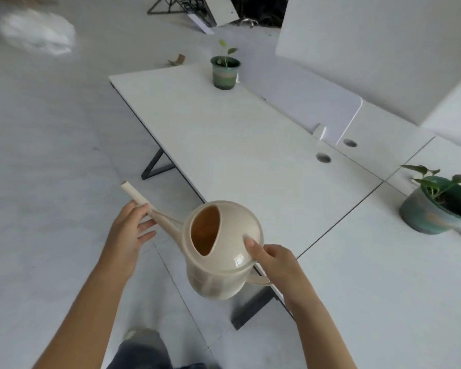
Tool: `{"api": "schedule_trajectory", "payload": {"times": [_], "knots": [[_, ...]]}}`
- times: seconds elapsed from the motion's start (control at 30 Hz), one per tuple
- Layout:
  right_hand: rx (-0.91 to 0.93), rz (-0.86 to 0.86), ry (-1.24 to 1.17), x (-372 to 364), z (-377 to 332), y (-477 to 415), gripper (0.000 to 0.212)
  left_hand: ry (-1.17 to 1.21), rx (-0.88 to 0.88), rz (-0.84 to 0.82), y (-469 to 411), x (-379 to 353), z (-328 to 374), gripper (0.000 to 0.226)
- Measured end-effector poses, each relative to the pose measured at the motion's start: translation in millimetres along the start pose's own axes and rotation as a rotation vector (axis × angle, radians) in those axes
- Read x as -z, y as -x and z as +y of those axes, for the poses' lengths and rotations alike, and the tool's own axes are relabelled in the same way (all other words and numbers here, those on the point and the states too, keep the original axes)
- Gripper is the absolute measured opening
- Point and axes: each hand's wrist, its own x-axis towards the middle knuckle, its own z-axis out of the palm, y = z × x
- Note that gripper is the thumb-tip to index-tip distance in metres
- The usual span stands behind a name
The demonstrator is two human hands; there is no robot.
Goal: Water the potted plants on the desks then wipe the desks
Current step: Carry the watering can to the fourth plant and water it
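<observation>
Landmark: long desk (250,145), white top, dark angled legs.
Watering can (224,249): held in the air just off the long desk's near front corner, over the floor, not yet above the top.
Long axis: from handle (258,280) through the round body to the spout (144,203), running roughly along the long desk's front edge.
Pointing: spout up and to the left, away from both plants; fill opening facing up, body close to level, so no pouring.
Right hand (274,259): at the handle on the side nearest the long desk, thumb pressed flat on the dome; other fingers hidden behind the hand, probably wrapped round the handle.
Left hand (128,233): on the side away from the long desk, fingers nearly straight and a little apart, laid against the spout's lower part; thumb's closure cannot be told.
Far pot (225,71): green, small seedling, at the long desk's far end.
Near pot (434,209): green, leafier plant, on the adjoining top just past the long desk's right seam.
Done: nothing that shows; no water visible on soil or top, though soil too small to judge.
Left: likely both waterings, then all wiping; no cloth in view.
Next move, as a judgement: swing the spout round toward the long desk before tilting.
</observation>
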Motion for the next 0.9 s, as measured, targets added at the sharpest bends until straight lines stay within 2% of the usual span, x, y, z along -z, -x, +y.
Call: {"api": "schedule_trajectory", "payload": {"times": [0.17,0.27,0.33,0.5,0.57,0.6,0.7,0.8,0.9], "knots": [[0.030,-0.077,0.095,-36.6,-29.1,-28.7,0.080,0.008,-0.002,0.110,-17.5,40.2,12.6,0.040],[0.092,-0.065,0.092,-62.3,-52.8,-45.7,0.065,0.018,-0.006,0.148,-39.1,64.8,25.8,0.041],[0.115,-0.051,0.087,-78.2,-71.3,-59.0,0.064,0.029,-0.022,0.153,-57.0,79.7,36.6,0.041],[0.140,0.004,0.081,-119.9,-117.0,-96.9,0.088,0.057,-0.073,0.106,-115.4,114.1,67.4,0.040],[0.145,0.040,0.081,-132.7,-131.1,-113.1,0.107,0.064,-0.085,0.067,-138.8,124.6,79.0,0.039],[0.133,0.054,0.075,-138.2,-138.3,-120.7,0.110,0.069,-0.087,0.047,-150.1,129.2,84.6,0.039],[0.110,0.108,0.030,-153.9,-160.1,-139.2,0.090,0.076,-0.097,-0.001,-180.6,137.5,100.5,0.039],[0.075,0.132,0.022,-161.7,-176.0,-163.5,0.116,0.092,-0.088,-0.029,-206.9,140.1,113.9,0.048],[0.084,0.128,0.062,-170.0,-190.7,-186.6,0.118,0.109,-0.063,-0.049,-232.8,143.2,121.4,0.050]]}}
